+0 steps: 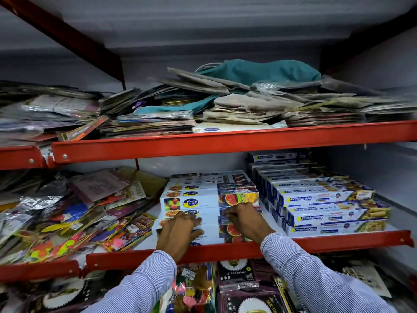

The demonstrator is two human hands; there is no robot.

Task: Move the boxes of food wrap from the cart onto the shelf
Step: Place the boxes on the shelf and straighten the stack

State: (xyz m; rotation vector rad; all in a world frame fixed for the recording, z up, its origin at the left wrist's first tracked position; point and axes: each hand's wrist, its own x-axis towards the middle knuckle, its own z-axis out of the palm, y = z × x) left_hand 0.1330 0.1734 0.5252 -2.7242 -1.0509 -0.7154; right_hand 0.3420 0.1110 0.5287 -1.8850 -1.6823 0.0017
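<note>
A stack of white food wrap boxes point(198, 201) with fruit pictures lies on the middle shelf point(338, 241), stepped back from the red front rail. My left hand point(179, 233) rests flat on the front of the lower boxes, fingers bent. Beside it, my right hand point(244, 219) presses on the right half of the same boxes, fingers curled on a box edge. To the right stands a second pile of blue-and-white food wrap boxes point(325, 199). The cart is out of view.
Loose party packets point(67, 220) crowd the shelf's left part. The upper shelf point(203, 143) carries folded paper bags and a teal cloth bag point(259, 71). Foil balloon packs point(239, 281) fill the shelf below my sleeves.
</note>
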